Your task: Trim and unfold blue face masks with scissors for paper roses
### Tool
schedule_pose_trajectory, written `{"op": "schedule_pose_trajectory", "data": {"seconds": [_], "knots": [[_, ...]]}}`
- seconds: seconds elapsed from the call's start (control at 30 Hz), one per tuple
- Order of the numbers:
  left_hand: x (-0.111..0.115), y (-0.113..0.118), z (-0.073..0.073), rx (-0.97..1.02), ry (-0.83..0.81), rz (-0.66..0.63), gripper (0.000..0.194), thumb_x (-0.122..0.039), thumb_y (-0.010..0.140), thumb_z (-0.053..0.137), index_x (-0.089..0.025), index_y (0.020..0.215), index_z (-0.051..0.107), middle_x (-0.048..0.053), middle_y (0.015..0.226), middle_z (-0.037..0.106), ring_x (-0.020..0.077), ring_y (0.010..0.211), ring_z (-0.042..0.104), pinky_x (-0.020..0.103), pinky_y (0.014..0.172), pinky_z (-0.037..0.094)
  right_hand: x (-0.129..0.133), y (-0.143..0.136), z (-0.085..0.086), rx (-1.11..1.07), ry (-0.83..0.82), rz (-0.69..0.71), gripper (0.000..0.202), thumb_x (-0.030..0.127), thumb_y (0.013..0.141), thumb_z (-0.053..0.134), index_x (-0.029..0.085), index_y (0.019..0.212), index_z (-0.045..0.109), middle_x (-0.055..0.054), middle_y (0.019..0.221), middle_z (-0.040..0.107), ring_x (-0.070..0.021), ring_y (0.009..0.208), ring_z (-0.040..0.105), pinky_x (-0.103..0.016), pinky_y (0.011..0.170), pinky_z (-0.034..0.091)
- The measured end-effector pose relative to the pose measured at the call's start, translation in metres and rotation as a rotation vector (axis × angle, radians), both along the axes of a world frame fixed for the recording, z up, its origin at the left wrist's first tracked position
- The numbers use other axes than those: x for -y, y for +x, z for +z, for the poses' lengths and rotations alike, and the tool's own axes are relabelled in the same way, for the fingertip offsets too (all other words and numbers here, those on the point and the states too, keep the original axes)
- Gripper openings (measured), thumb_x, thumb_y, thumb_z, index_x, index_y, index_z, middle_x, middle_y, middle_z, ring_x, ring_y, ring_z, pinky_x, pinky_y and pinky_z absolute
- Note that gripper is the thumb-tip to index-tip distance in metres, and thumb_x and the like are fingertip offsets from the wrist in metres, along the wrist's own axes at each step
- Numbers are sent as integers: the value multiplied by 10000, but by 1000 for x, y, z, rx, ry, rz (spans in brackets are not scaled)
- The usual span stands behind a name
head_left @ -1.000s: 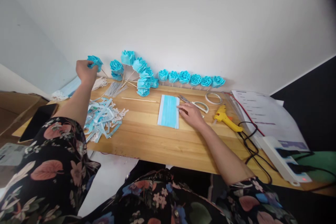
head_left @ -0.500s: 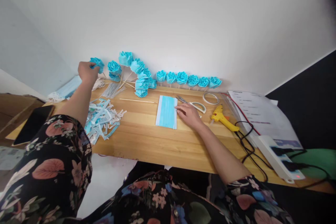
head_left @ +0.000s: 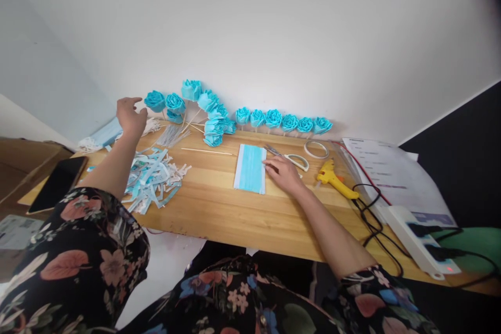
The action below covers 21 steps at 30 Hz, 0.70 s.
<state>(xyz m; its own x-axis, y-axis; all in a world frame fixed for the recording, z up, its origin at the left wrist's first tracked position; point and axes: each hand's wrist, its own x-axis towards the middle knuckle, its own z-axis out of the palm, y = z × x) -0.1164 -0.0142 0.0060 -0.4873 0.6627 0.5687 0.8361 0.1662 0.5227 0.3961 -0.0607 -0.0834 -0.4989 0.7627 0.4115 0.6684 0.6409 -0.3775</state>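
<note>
My left hand point(head_left: 131, 116) is raised at the back left, fingers apart and holding nothing. Just right of it a blue flower point(head_left: 155, 100) on a thin stick leans near the wall, clear of my fingers. My right hand point(head_left: 285, 173) rests on the table with fingers spread, its fingertips at the right edge of a blue face mask point(head_left: 251, 168) lying flat. Behind that hand are white-handled scissors point(head_left: 298, 160), their blades partly beside the mask. A thin wooden stick point(head_left: 207, 151) lies left of the mask.
More blue flowers point(head_left: 214, 130) lean or stand along the wall. Cut strips point(head_left: 156, 177), thin wires point(head_left: 172, 135) and a mask stack point(head_left: 102, 134) lie left, near a phone point(head_left: 58, 182). Right are a tape roll point(head_left: 316, 149), yellow glue gun point(head_left: 332, 177), papers point(head_left: 391, 172) and power strip point(head_left: 415, 245).
My left hand has let go of the blue flower, opened its fingers and drawn slightly away to the left. My right hand stays by the mask. The view has shifted slightly.
</note>
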Motion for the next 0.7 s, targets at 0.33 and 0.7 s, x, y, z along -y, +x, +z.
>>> {"op": "schedule_pose_trajectory", "data": {"seconds": [0.33, 0.7], "knots": [[7, 20, -22, 64, -196, -6, 367, -222, 821, 501, -155, 1103, 726, 69, 932, 721, 226, 827, 652, 343, 847, 495, 1, -1, 1, 0, -12, -14, 219, 237, 924, 543, 211, 1027, 735, -76, 1025, 736, -254, 964, 662, -420, 875, 494], [-19, 10, -45, 101, -468, -139, 379, -272, 845, 519, -111, 1134, 705, 72, 880, 735, 174, 656, 626, 290, 689, 496, 1, 0, 0, -18, -12, -3, 227, 238, 925, 536, 214, 1041, 730, -75, 1032, 738, -254, 963, 662, -427, 871, 499]]}}
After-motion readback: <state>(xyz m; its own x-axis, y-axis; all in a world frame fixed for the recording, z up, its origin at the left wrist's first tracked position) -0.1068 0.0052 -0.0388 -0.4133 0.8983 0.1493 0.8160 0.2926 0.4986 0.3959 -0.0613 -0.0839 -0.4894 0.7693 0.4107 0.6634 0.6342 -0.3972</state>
